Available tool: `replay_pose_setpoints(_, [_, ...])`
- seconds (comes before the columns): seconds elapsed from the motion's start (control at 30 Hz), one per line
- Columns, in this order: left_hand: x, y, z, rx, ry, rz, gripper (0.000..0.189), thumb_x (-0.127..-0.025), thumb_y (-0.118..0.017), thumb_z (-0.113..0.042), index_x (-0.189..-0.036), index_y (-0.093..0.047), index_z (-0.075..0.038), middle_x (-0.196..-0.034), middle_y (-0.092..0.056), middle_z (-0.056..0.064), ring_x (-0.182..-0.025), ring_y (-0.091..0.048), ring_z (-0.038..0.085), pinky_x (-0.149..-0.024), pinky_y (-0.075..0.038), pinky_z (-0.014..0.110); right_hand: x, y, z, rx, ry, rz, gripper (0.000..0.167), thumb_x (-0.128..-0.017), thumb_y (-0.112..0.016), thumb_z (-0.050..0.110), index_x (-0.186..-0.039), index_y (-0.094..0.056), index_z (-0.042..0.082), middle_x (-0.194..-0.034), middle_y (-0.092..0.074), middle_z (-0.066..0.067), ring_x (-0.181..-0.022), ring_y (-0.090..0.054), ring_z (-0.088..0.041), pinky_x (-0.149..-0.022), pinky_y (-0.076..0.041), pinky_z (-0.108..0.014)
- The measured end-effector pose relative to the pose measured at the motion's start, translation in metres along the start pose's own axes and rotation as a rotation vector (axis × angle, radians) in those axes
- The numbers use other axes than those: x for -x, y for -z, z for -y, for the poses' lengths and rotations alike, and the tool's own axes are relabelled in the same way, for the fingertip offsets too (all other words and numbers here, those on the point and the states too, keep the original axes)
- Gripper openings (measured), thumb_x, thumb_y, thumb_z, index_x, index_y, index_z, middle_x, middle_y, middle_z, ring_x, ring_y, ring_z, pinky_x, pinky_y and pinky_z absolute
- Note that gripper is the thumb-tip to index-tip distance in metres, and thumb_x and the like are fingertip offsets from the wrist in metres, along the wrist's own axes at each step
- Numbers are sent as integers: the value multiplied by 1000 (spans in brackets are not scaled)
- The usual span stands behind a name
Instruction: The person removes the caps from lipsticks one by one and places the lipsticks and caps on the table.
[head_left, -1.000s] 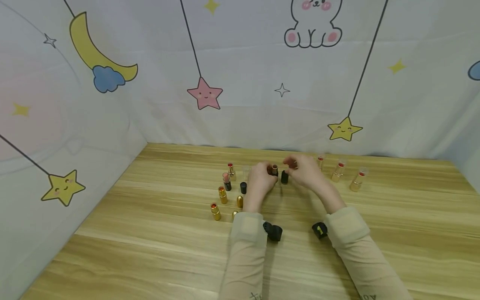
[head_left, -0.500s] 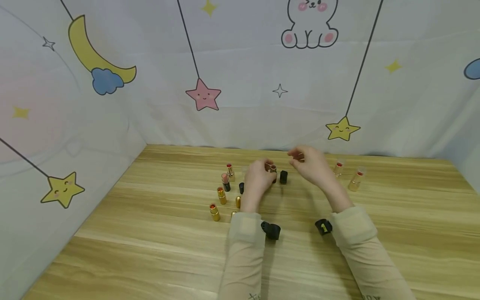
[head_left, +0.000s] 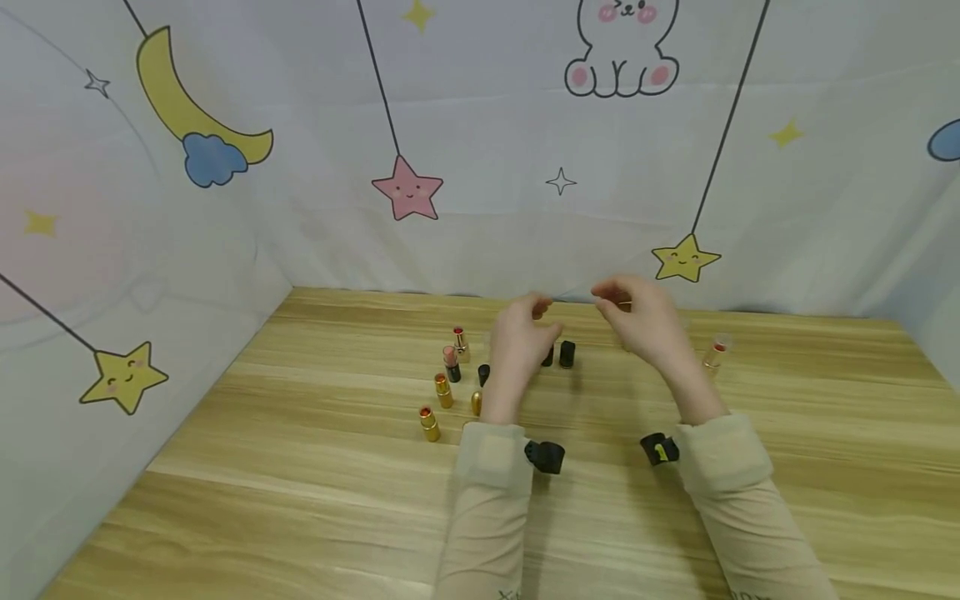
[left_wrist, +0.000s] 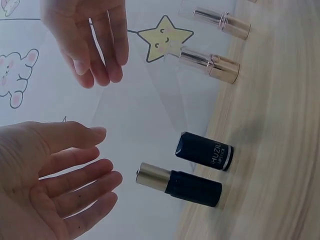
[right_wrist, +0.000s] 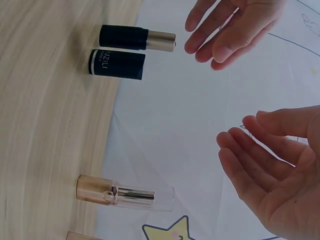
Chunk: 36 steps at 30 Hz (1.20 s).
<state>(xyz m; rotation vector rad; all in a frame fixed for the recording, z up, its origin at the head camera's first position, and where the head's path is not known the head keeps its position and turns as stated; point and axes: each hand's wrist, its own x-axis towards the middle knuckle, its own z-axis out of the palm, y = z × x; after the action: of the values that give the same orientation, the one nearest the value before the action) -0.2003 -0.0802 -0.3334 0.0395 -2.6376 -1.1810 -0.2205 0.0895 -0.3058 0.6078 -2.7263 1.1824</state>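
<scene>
My left hand (head_left: 521,342), fingers apart and holding nothing, is just above a black lipstick tube with a gold inner sleeve (left_wrist: 195,189). The tube stands upright on the table, its top uncapped. Right beside it is its black cap (left_wrist: 200,150), with white lettering and a pale band. My right hand (head_left: 637,321) hovers to the right with loosely bent fingers, nothing in them. In the right wrist view, both hands face each other above the tabletop. Lipsticks under clear covers (left_wrist: 222,69) stand on the right side, partly hidden by my right hand in the head view.
Left of my left hand stand uncapped lipsticks: a red one (head_left: 461,343), a pink one (head_left: 452,364) and two gold ones (head_left: 429,424). A small black cap (head_left: 483,375) and a gold cap (head_left: 476,403) are near them. A printed cloth hangs behind the wooden table (head_left: 300,517).
My left hand has let go of the black and gold lipstick tube and lifted above it. My right hand has moved right and up, away from the black cap.
</scene>
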Motion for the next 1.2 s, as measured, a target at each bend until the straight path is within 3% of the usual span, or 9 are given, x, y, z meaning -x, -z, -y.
replay_pose_setpoints(0.33, [-4, -17, -14, 5, -95, 14, 35, -87, -71, -18, -119, -65, -8, -118, -67, 9, -110, -62, 23, -92, -52, 37, 0, 12, -12, -9, 31, -66, 24, -98, -54, 14, -117, -63, 2, -119, -64, -19, -109, -61, -36, -94, -49, -50])
replay_pose_setpoints(0.77, [-14, -47, -26, 74, -119, 117, 49, -87, -71, -19, -132, -56, -9, -130, -61, 8, -117, -59, 22, -96, -51, 35, 2, 26, -23, -4, 50, -87, 26, -98, -55, 14, -119, -62, 1, -118, -64, -21, -111, -60, -40, -91, -50, -53])
replay_pose_setpoints(1.0, [-20, -69, -35, 72, -96, 142, 52, -86, -71, -16, -135, -54, -10, -130, -62, 8, -118, -60, 22, -96, -51, 34, 2, 36, -34, 28, 66, -89, 26, -96, -57, 11, -120, -61, 0, -120, -63, -23, -113, -58, -43, -95, -46, -57])
replay_pose_setpoints(1.2, [-22, -86, -37, 120, -51, 145, 55, -84, -72, -12, -135, -54, -9, -129, -63, 8, -117, -61, 23, -96, -51, 33, 0, 40, -44, 110, 42, -33, 29, -95, -58, 10, -122, -60, -1, -123, -61, -24, -117, -56, -45, -99, -43, -58])
